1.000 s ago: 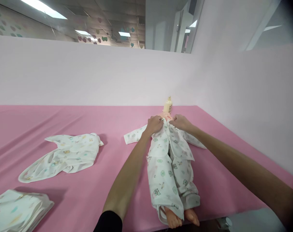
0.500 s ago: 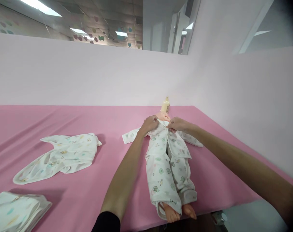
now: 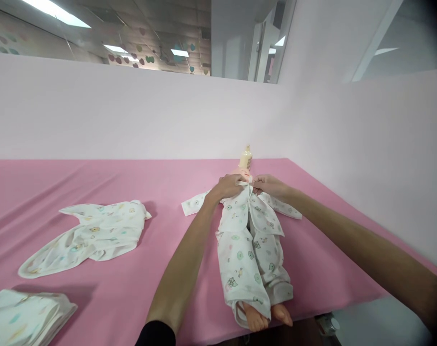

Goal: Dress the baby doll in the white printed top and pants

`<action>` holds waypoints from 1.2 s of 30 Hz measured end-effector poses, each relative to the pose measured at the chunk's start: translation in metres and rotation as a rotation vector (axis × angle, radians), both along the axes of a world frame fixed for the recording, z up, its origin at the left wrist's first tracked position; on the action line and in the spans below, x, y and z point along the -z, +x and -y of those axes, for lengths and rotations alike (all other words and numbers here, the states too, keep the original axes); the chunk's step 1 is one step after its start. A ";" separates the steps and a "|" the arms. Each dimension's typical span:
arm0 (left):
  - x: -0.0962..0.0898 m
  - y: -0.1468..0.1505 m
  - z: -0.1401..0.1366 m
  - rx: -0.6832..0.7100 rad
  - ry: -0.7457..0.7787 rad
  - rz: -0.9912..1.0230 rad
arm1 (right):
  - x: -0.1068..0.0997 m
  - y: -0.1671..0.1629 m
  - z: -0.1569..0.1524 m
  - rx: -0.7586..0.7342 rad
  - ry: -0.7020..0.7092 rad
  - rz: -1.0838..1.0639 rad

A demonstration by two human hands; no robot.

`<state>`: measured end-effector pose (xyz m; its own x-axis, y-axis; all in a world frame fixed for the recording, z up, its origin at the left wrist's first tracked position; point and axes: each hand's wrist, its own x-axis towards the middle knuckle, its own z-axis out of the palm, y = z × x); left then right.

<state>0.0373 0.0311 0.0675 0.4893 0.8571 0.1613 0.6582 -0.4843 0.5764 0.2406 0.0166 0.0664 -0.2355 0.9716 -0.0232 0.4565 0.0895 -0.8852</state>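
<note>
1. Doll [image 3: 256, 315]: lies on its back on the pink-covered desk [image 3: 168, 178], bare feet toward the camera at the near edge, head at the far end and mostly hidden behind the hands.
2. Printed jacket [image 3: 240, 211]: worn on the doll, its front panels parted below the chest; one sleeve spreads out flat to each side.
3. Printed trousers [image 3: 245, 269]: cover the doll's legs down to the ankles.
4. Left hand [image 3: 230, 185]: at the doll's neck, its grip pinching the jacket's left front edge.
5. Right hand [image 3: 271, 185]: just beside the left hand, its grip pinching the opposite front edge; the two edges meet at the collar.
6. Bottle [image 3: 245, 157]: stands upright beyond the doll's head, near the far wall.
7. Loose garment [image 3: 92, 235]: lies spread flat on the desk, well apart to the left of the doll.
8. Folded cloth stack [image 3: 27, 317]: rests at the near left corner of the desk.
</note>
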 end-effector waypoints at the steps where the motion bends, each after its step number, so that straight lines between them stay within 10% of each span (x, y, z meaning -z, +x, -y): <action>1: -0.003 0.002 0.003 0.043 -0.005 -0.008 | 0.000 0.000 0.002 0.000 0.021 0.015; 19: 0.000 0.019 0.010 0.101 0.095 -0.139 | -0.009 -0.021 0.019 0.042 0.324 0.716; 31: 0.006 0.021 0.007 0.102 0.138 -0.134 | 0.002 0.007 0.004 -0.128 0.246 0.390; 36: 0.000 0.015 0.007 0.034 0.140 -0.120 | 0.004 0.004 0.004 0.045 0.309 0.503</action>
<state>0.0520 0.0241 0.0680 0.5409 0.8127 0.2167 0.6999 -0.5777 0.4199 0.2450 0.0127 0.0628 -0.2275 0.9598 0.1645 0.8226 0.2798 -0.4950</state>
